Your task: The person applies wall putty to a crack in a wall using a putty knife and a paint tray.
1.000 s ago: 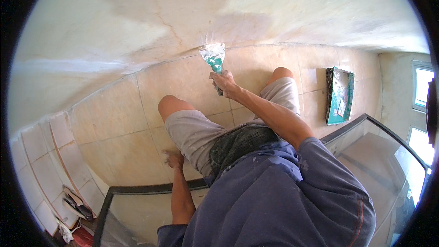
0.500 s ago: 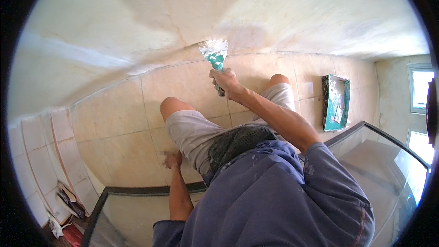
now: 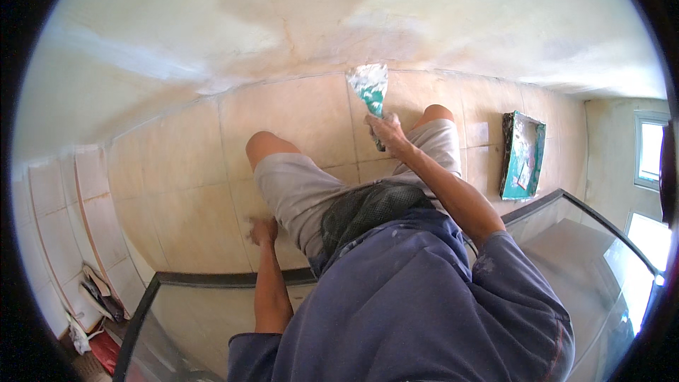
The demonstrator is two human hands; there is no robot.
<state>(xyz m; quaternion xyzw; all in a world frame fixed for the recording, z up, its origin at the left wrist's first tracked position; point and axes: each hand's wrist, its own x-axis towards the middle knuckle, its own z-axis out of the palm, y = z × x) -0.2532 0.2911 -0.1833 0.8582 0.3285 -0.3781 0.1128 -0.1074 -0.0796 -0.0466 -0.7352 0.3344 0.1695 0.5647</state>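
A wide putty knife (image 3: 369, 83) with a dark lower handle is in my right hand (image 3: 385, 131), fingers wrapped round the grip. White filler smears its blade and the green upper part of its handle. The blade points toward the wall (image 3: 297, 25), near the line where wall and tiles meet; whether it touches cannot be told. Beside my left thigh, my left hand (image 3: 263, 230) hangs low over the tiles, fingers apart and slightly blurred, with nothing seen in it.
To the right of my knees lies a green tray (image 3: 540, 159) smeared with white, something flat inside it. Dark-framed glass panels (image 3: 233, 279) flank my body on both sides. Shoes (image 3: 99, 293) lie by the tiled steps (image 3: 92, 201) at far left. Windows (image 3: 652, 150) are at far right.
My right hand has drawn the putty knife rightward and slightly down, off the wall's lower part. My left hand has shifted up slightly beside the thigh.
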